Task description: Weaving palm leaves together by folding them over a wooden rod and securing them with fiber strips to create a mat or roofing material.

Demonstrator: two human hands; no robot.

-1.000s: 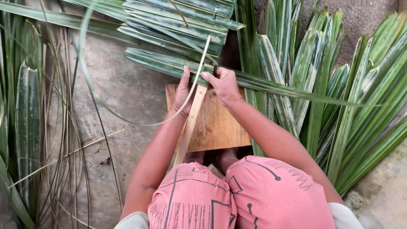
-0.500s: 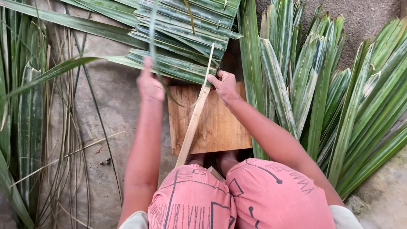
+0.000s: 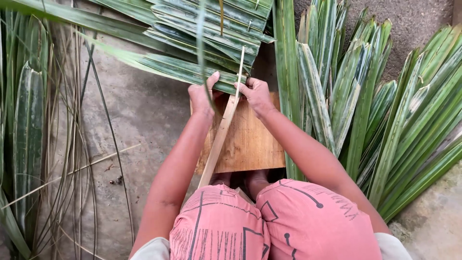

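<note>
Green palm leaf (image 3: 183, 70) is lying across top edge of wooden board (image 3: 248, 144), w/ pale stick (image 3: 222, 132) slanting over board. Left hand (image 3: 202, 96) & right hand (image 3: 257, 95): fingers are curling shut, pinching leaf either side of stick.

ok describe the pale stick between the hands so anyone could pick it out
Start at the brown wooden board on the concrete in front of the knees. The pale stick runs slantwise across it, from the knees up between the left hand and right hand. It alone is straight, cream-coloured wood; everything around is green leaf.
</note>
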